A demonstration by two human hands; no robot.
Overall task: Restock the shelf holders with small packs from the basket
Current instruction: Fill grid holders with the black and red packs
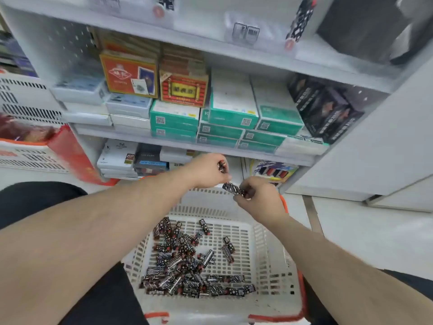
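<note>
Left hand [207, 168] grips few packs [221, 165]; right hand [256, 195] pinches one pack [234, 189], above basket [260, 233] far edge.

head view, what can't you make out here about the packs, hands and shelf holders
- Left hand: its curled fingers hide how many small packs it holds.
- Print on the pack in the right hand: too small.
- Shelf holders at the top: blurred, cut by the frame edge.
- Basket near rim: cut off below.

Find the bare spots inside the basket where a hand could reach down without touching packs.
In the basket, bare floor lies along the right wall and the near edge below the packs. The far strip beneath both hands is mostly bare too. The centre-left is crowded with piled packs.
</note>
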